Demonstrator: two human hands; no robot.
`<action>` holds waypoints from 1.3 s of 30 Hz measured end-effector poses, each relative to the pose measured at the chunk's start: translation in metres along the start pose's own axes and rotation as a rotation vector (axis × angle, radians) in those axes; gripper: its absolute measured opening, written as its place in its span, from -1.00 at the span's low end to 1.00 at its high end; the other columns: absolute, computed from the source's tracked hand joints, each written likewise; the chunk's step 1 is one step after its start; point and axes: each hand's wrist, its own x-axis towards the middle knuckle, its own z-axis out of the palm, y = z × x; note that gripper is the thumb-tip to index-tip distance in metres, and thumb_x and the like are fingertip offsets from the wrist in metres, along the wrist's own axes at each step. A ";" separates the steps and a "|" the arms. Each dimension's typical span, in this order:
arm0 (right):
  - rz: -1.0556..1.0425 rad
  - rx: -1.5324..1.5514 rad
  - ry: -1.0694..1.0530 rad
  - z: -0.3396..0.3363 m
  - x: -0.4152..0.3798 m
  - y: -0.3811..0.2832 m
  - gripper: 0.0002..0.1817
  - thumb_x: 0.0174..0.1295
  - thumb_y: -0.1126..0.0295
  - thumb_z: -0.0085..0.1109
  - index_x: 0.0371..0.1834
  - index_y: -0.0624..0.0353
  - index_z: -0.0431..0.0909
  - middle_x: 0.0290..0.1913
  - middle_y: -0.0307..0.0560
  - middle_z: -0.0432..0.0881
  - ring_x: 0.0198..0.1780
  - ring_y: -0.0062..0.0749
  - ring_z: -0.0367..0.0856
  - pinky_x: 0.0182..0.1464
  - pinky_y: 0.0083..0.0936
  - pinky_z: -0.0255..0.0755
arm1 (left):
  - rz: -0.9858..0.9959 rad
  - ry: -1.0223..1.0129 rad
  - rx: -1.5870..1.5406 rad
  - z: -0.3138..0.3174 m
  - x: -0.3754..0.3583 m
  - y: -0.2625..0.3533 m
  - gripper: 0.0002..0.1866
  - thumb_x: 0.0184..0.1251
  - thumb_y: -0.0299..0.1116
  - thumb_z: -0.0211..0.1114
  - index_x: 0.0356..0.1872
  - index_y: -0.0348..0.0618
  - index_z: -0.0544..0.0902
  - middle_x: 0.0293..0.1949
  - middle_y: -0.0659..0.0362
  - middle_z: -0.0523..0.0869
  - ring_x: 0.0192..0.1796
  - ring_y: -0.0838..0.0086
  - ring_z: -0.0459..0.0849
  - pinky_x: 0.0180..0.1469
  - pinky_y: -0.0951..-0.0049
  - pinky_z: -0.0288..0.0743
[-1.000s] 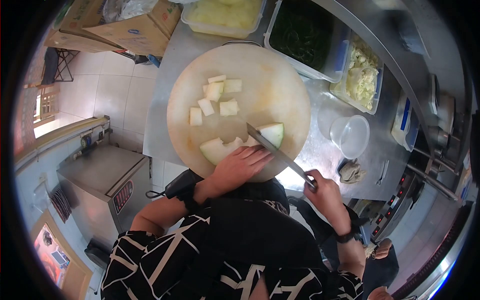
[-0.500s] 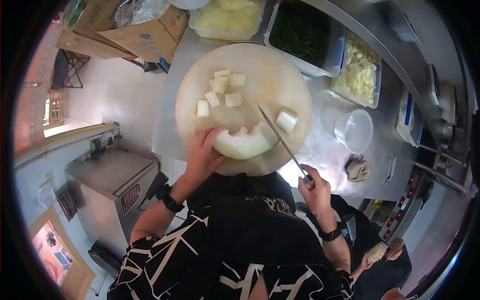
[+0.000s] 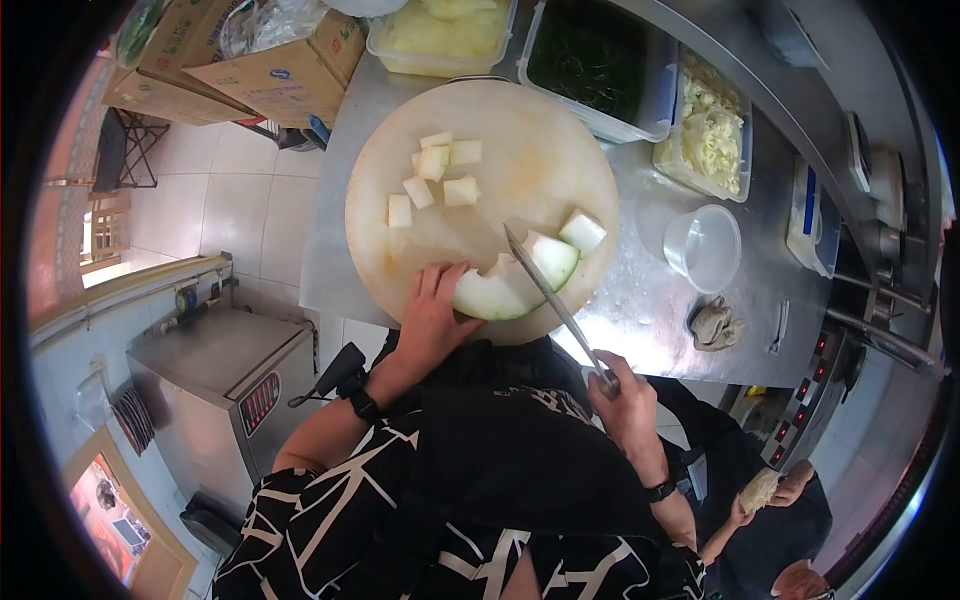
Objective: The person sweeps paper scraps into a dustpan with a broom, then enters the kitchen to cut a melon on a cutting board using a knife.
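Note:
A curved piece of pale melon with green rind [image 3: 494, 294] lies at the near edge of the round cutting board [image 3: 400, 125]. My left hand [image 3: 434, 312] grips its left end. In my right hand [image 3: 622, 396] is the handle of a long knife [image 3: 552, 293], whose blade crosses over the melon toward its right part, tip pointing up and left. Whether the blade has entered the flesh cannot be made out. One cut chunk [image 3: 583, 231] sits by the melon's right end. Several pale chunks [image 3: 461, 191] are grouped on the board's upper left.
Tubs of pale pieces [image 3: 440, 38], dark green strands [image 3: 598, 62] and shredded vegetable [image 3: 711, 140] line the far side. An empty round tub [image 3: 703, 249], a crumpled cloth [image 3: 716, 325] and tongs [image 3: 779, 327] lie right. A co-worker's hands [image 3: 790, 485] hold something pale at lower right.
My left hand and the melon have shifted right relative to the board. The knife now lies across the melon, left of its right end, instead of beside that end. The view has shifted slightly.

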 end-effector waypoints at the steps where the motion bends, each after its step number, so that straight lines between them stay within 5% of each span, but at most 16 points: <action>1: 0.001 -0.002 -0.004 -0.001 0.001 -0.001 -0.67 -0.02 0.40 0.19 -0.13 0.05 0.44 -0.59 -0.01 0.55 -0.53 -0.16 0.57 -0.49 -0.40 0.44 | 0.010 -0.004 -0.008 0.000 0.000 -0.001 -0.27 -0.36 -0.40 0.44 0.00 -0.20 0.33 -0.14 0.03 0.38 -0.08 0.13 0.37 -0.03 0.27 0.31; 9: 0.076 -0.004 -0.166 -0.023 0.016 -0.019 -0.73 0.01 0.39 0.15 -0.19 0.08 0.41 -0.67 0.02 0.51 -0.58 -0.09 0.54 -0.53 -0.33 0.41 | 0.022 -0.019 -0.018 0.002 0.002 -0.005 -0.27 -0.36 -0.41 0.44 0.00 -0.21 0.31 -0.12 0.01 0.36 -0.07 0.09 0.36 -0.02 0.25 0.31; 15: -0.010 -0.007 -0.093 0.021 0.053 -0.005 -0.77 0.03 0.39 0.12 -0.22 0.10 0.41 -0.66 0.06 0.51 -0.56 -0.03 0.54 -0.50 -0.26 0.42 | -0.007 -0.077 0.009 0.000 0.004 -0.001 -0.28 -0.33 -0.42 0.42 0.00 -0.25 0.30 -0.10 -0.03 0.35 -0.06 0.07 0.34 0.00 0.24 0.28; 24: 0.048 0.173 -0.030 0.017 0.041 -0.002 -0.70 0.01 0.41 0.15 -0.14 0.11 0.43 -0.67 0.00 0.47 -0.61 -0.17 0.51 -0.52 -0.42 0.39 | -0.068 -0.051 -0.116 -0.007 -0.003 -0.003 -0.32 -0.24 -0.39 0.42 0.01 -0.25 0.29 -0.09 -0.04 0.35 -0.04 0.09 0.35 0.02 0.26 0.28; 32: -0.180 0.100 0.096 0.016 -0.009 -0.007 -0.65 -0.04 0.46 0.21 -0.12 0.11 0.44 -0.59 0.02 0.53 -0.56 -0.20 0.56 -0.52 -0.44 0.42 | -0.151 -0.037 -0.205 0.010 -0.020 0.001 -0.43 -0.29 -0.34 0.47 -0.23 -0.21 0.33 -0.28 0.03 0.42 -0.20 0.16 0.44 -0.17 0.29 0.36; 39: -0.023 0.088 0.003 0.012 -0.017 -0.006 -0.67 -0.03 0.43 0.20 -0.13 0.08 0.45 -0.64 -0.02 0.52 -0.60 -0.21 0.55 -0.54 -0.43 0.42 | -0.139 -0.053 -0.185 0.008 -0.018 0.000 -0.45 -0.30 -0.34 0.47 -0.28 -0.21 0.32 -0.31 0.03 0.40 -0.24 0.16 0.43 -0.21 0.29 0.36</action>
